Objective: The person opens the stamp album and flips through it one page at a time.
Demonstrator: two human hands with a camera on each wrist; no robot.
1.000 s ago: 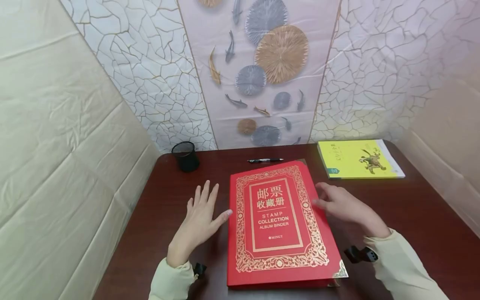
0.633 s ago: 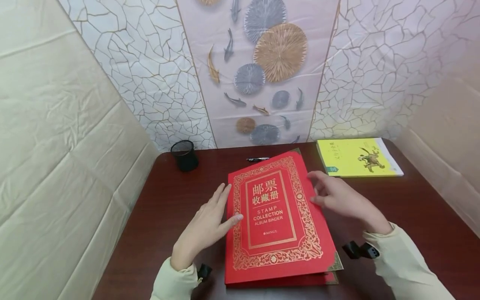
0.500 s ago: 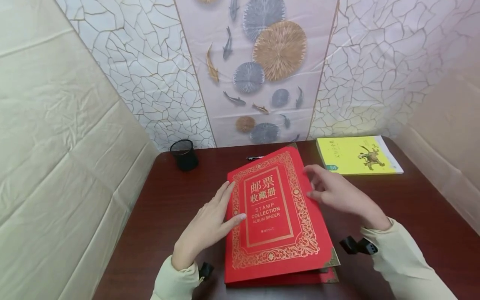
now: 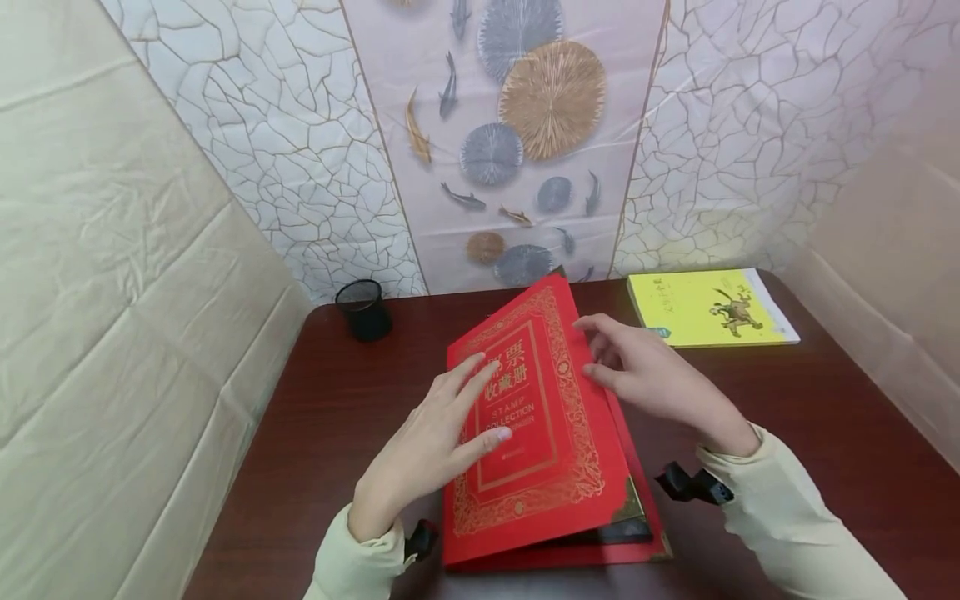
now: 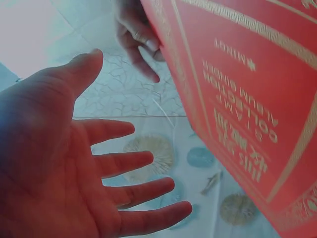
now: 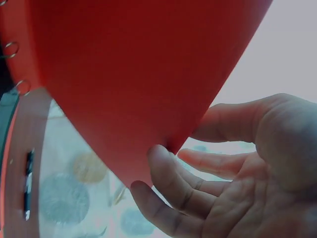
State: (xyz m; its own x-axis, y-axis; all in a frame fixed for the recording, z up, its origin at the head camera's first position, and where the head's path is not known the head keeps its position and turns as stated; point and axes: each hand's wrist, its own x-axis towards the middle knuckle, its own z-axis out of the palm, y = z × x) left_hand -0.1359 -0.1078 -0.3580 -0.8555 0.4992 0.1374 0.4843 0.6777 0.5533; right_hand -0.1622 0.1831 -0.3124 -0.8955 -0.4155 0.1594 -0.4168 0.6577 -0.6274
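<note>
A red stamp album binder [image 4: 540, 475] with gold print lies on the dark table, its front cover raised at a slant. My right hand [image 4: 648, 367] pinches the cover's right edge; in the right wrist view the fingers [image 6: 163, 168] lie against the cover's plain red inner side [image 6: 138, 74], with the thumb on the other side. Metal rings [image 6: 12, 48] show by the spine. My left hand [image 4: 427, 442], fingers spread and holding nothing, overlaps the cover's left part in the head view. From the left wrist view, the left palm [image 5: 54, 168] is apart from the cover.
A black mesh pen cup [image 4: 364, 313] stands at the back left of the table [image 4: 330, 417]. A yellow book [image 4: 697, 308] lies at the back right. A pen [image 6: 28, 183] shows beyond the binder in the right wrist view.
The binder's cover has lifted from nearly flat to a slant, its right edge moving left and up with my right hand. My left hand has moved right over the cover. The pen became hidden in the head view.
</note>
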